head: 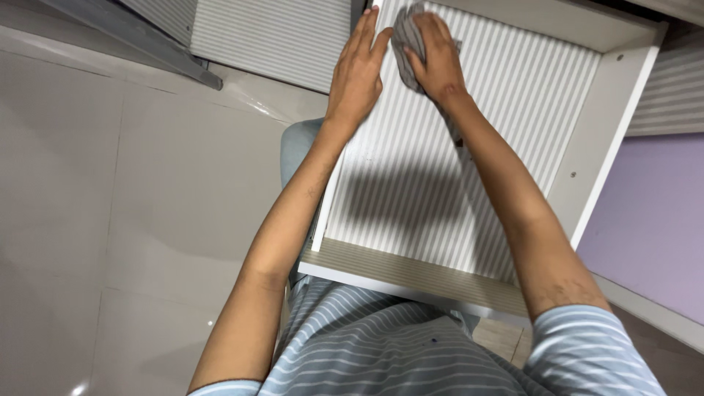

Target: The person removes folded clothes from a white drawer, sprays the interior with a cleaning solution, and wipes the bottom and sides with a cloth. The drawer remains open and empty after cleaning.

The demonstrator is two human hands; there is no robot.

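Note:
A pulled-out white drawer (598, 125) with a grey-and-white striped bottom lies below me. My right hand (440, 59) grips a crumpled grey cloth (405, 35) pressed onto the striped bottom near the drawer's far left corner. My left hand (357, 73) rests flat, fingers together, on the drawer's left side wall beside the cloth. The rest of the drawer's inside holds nothing else that I can see.
The drawer's beige front panel (411, 275) is against my striped shirt. A glossy tiled floor (110, 220) spreads to the left. Striped cabinet fronts (271, 37) stand beyond the drawer, and a lilac surface (653, 220) lies to the right.

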